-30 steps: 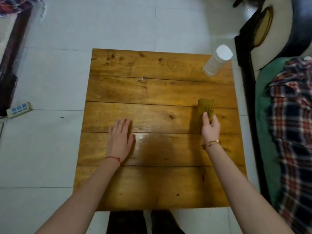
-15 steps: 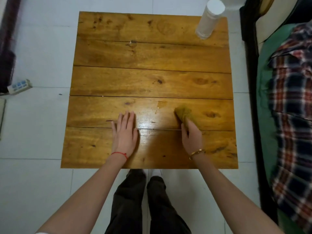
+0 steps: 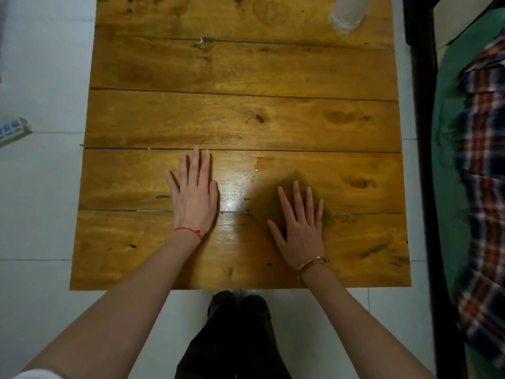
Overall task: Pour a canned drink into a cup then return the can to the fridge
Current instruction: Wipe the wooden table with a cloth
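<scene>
Both hands flat and spread, the right hand (image 3: 299, 225) pressing a cloth (image 3: 293, 198) on the table (image 3: 232, 119), left hand (image 3: 195, 195) bare beside it (white cup (image 3: 345, 16) stands far-right, nearer the right hand).

White cup (image 3: 346, 16) at 1 o'clock — cut off by the top edge, rim out of view. Olive cloth (image 3: 293, 177) blurred, largely hidden beneath the right hand (image 3: 299, 228). Plaid fabric (image 3: 483, 187) at 3 o'clock — smeared, cut by the right edge.
</scene>
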`<state>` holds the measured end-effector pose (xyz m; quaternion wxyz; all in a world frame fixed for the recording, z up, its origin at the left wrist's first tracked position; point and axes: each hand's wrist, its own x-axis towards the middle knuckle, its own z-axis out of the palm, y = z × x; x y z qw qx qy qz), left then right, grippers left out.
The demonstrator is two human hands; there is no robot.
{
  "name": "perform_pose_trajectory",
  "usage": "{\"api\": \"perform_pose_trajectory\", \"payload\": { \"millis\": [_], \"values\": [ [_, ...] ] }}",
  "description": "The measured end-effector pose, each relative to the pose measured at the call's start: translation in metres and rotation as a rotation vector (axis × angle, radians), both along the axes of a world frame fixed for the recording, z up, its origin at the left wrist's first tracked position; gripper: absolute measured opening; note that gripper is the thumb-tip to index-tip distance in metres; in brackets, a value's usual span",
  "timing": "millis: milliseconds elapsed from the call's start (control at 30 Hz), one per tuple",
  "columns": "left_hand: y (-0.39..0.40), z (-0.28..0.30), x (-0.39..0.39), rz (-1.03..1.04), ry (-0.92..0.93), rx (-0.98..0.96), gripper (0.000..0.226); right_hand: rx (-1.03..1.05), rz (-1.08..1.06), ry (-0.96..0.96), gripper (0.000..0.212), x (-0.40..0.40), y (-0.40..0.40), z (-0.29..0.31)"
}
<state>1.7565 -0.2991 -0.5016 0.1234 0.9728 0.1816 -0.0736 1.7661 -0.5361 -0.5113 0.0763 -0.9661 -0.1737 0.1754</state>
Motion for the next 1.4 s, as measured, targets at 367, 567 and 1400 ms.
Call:
{"api": "perform_pose_trajectory", "payload": {
  "millis": [367, 567, 1400],
  "values": [
    [0.016, -0.023, 0.023, -0.011, -0.01, 0.065, 0.057, -0.041, -0.139, -0.081, 0.074, 0.067, 0.046, -0.009],
    [0.017, -0.019, 0.023, -0.025, 0.0, 0.076, 0.057, -0.013, 0.138, -0.079, 0.066, 0.046, 0.045, -0.006],
    [0.019, -0.012, 0.027, -0.025, 0.064, 0.036, 0.059, -0.073, -0.436, -0.105, 0.059, 0.142, 0.095, -0.012]
  ]
}}
